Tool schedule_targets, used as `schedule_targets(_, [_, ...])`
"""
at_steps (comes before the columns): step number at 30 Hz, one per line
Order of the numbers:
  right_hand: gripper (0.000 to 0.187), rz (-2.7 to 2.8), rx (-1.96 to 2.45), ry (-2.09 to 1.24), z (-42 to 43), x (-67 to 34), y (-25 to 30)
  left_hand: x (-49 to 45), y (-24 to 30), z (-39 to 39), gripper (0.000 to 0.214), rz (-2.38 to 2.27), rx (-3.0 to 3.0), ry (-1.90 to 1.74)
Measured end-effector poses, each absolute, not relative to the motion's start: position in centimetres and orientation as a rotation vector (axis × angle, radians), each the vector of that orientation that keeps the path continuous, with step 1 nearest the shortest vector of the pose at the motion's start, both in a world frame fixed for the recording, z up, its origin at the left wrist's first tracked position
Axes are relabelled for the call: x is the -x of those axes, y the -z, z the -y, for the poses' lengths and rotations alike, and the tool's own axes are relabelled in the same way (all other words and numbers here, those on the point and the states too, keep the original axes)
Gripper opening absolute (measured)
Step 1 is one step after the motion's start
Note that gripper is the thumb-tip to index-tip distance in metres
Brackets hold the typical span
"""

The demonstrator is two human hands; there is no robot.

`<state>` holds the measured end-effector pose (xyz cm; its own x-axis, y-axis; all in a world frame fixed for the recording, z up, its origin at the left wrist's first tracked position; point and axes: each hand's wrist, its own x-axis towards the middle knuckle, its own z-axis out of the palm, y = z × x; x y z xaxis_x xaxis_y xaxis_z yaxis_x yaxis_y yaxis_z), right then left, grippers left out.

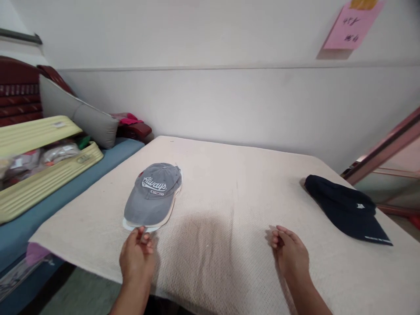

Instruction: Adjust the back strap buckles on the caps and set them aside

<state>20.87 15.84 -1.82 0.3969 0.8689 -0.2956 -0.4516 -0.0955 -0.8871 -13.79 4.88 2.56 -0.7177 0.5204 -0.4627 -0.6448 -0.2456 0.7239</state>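
A grey baseball cap (153, 194) with white lettering lies on the cream table cover (229, 205), stacked on lighter caps whose brims show beneath it. My left hand (137, 256) is at the front edge of those brims, its fingertips pinched together and touching them. My right hand (290, 253) rests on the cover to the right, fingers curled loosely with nothing in them. A dark navy cap (348, 208) lies at the table's right side, well away from both hands.
To the left, an open yellow case (42, 175) holding packaged items sits on a blue surface, with a grey cushion (75, 111) behind it. A pink note (351, 26) hangs on the wall. A pink-framed panel (387, 153) leans at the right.
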Motion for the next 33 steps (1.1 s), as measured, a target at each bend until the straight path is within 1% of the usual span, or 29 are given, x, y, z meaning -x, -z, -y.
schedule_targets(3, [0.028,0.499,1.223,-1.257,-15.9,-18.6,1.4,14.8,-3.1,-4.7,0.01,-1.266,0.201,-2.144])
schedule_targets(5, [0.025,0.562,1.217,-1.313,-15.8,-16.9,1.3,15.1,-3.4,-4.8,0.012,-1.258,0.189,-2.164])
schedule_targets(9, [0.022,0.662,1.167,-1.459,-15.1,-14.1,1.6,15.1,-3.7,-5.2,0.015,-1.225,0.121,-2.119])
schedule_targets(13, [0.021,0.809,1.215,-1.565,-14.3,-12.8,1.9,14.9,-4.5,-6.2,0.023,-1.171,0.087,-2.011])
schedule_targets(17, [0.017,0.936,1.291,-1.617,-13.8,-12.1,1.2,13.7,-5.3,-7.3,0.03,-1.116,-0.066,-2.05])
schedule_targets(20, [0.015,0.991,1.253,-1.666,-13.5,-11.8,0.5,11.4,-5.3,-7.8,0.036,-1.061,-0.234,-2.048])
schedule_targets(22, [0.02,0.981,1.188,-1.739,-13.3,-11.9,0.2,9.4,-5.0,-7.8,0.037,-1.053,-0.314,-1.962])
schedule_targets(25, [0.035,0.886,1.023,-1.871,-13.0,-12.2,-0.3,6.2,-3.9,-7.1,0.039,-1.097,-0.4,-1.801])
schedule_targets(27, [0.042,0.814,0.903,-1.944,-13.0,-12.4,-0.6,4.2,-3.1,-6.4,0.04,-1.159,-0.463,-1.676])
schedule_targets(30, [0.041,0.703,0.763,-1.992,-13.4,-13.0,-1.0,1.4,-1.9,-5.4,0.041,-1.256,-0.605,-1.451])
schedule_targets(33, [0.035,0.563,0.696,-1.932,-14.4,-14.2,-1.4,-0.7,-0.8,-4.9,0.043,-1.328,-0.691,-1.21])
